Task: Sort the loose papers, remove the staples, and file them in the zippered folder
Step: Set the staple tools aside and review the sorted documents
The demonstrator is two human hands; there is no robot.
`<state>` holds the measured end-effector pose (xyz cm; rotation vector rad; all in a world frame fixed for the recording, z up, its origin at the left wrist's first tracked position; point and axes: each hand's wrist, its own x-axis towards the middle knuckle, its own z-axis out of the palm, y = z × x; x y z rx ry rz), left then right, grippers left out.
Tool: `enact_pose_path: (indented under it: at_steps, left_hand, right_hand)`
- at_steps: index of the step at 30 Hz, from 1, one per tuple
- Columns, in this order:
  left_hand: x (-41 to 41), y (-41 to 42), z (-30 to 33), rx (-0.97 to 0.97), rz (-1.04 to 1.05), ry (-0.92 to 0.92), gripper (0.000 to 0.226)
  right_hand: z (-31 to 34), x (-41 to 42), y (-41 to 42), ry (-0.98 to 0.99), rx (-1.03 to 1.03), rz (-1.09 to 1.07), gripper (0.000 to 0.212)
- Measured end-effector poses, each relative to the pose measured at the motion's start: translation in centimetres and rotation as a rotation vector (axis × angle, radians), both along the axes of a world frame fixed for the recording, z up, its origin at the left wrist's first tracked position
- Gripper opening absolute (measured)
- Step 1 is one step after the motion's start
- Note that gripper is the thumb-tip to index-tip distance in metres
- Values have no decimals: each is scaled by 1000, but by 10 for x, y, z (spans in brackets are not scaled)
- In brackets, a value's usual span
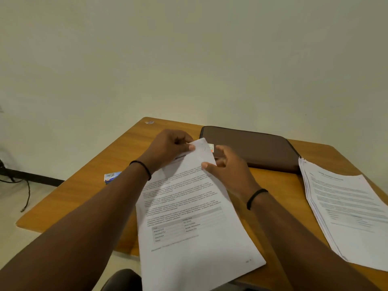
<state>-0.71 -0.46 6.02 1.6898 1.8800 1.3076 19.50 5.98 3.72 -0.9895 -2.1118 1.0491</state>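
Stapled document: white printed sheets, text paragraphs above a small table, held over the near edge of the wooden table, far corner raised toward the wall. 2 short dark staple marks show near that corner.

Left hand: thumb and fingers pinch the far corner of the document from the left; black band at the wrist.

Right hand: thumb pressed on the document's right edge just below the corner, fingers curled behind the sheets; black band at the wrist. A small red-and-white item shows just past the corner; what it is cannot be told.

Zippered folder: brown, closed, flat at the table's far side, just beyond the hands.

Paper stack: loose printed sheets, fanned, at the right, touching the folder's right end.

Small blue box: on the table, left of the left wrist.
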Motion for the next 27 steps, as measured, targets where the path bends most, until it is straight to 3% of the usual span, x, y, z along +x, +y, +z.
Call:
enact_pose_path:
  at_steps: [3, 6, 9, 12, 14, 17, 20, 27]
  left_hand:
    - [-7, -11, 10, 81, 65, 78, 10]
    - [-27, -29, 5, 100, 258, 191, 11]
    - [-59, -49, -17, -182, 434, 377, 37]
    - [-83, -71, -39, -544, 452, 422, 63]
    - [-93, -84, -49, -641, 440, 483, 64]
    - [-101, -95, -56, -541, 476, 509, 39]
    - [-106, -98, -58, -391, 554, 364, 24]
    - [-90, -78, -31, -48, 611, 303, 28]
  right_hand:
    - [-7, 0, -2, 68, -149, 62, 17]
    - [-16, 2, -4, 132, -187, 15, 11]
    - [-23, 3, -7, 149, -271, -55, 11]
    - [-32, -5, -9, 132, -288, -127, 14]
    - [-38, -15, -11, 88, -259, -173, 15]
    - [-45, -31, -14, 37, -224, -207, 17]
    - [-48, -46, -19, -1, -192, -235, 17]
    - [-46, -97, -23, 17, -142, -278, 21]
